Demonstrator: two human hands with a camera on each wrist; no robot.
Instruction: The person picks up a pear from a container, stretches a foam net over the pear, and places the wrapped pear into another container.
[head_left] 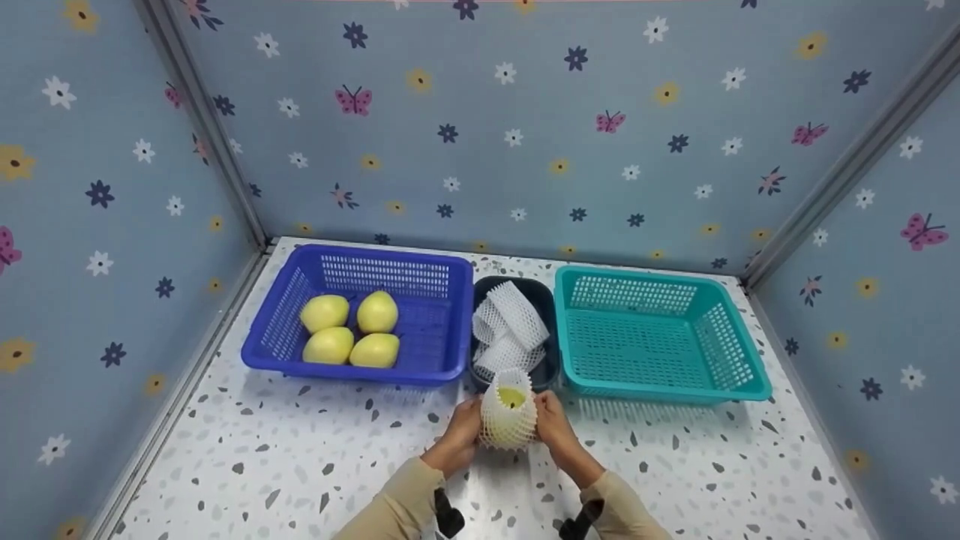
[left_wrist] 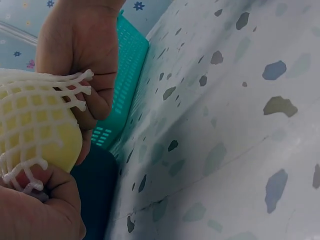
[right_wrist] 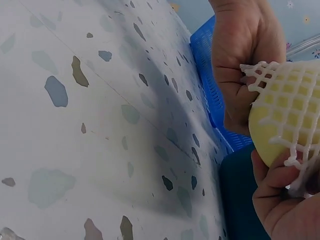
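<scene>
Between both hands, a yellow pear [head_left: 512,397] sits inside a white foam net sleeve [head_left: 506,431], its stem end showing through the sleeve's open top. My left hand [head_left: 461,435] grips the sleeve's edge at the left side, fingers curled; the left wrist view shows the thumb and fingers pinching the net. On the opposite side my right hand [head_left: 557,427] pinches the net's edge, as the right wrist view [right_wrist: 285,195] of this right hand also shows. Part of the pear's yellow skin [left_wrist: 65,147] is bare below the net's edge.
A blue basket [head_left: 352,373] at left holds several yellow pears [head_left: 328,346]. A dark bin [head_left: 551,360] with more white foam nets [head_left: 514,319] stands in the middle, just beyond the hands. A teal basket [head_left: 667,394] is at right. Patterned walls [head_left: 480,135] enclose the speckled table [head_left: 300,450].
</scene>
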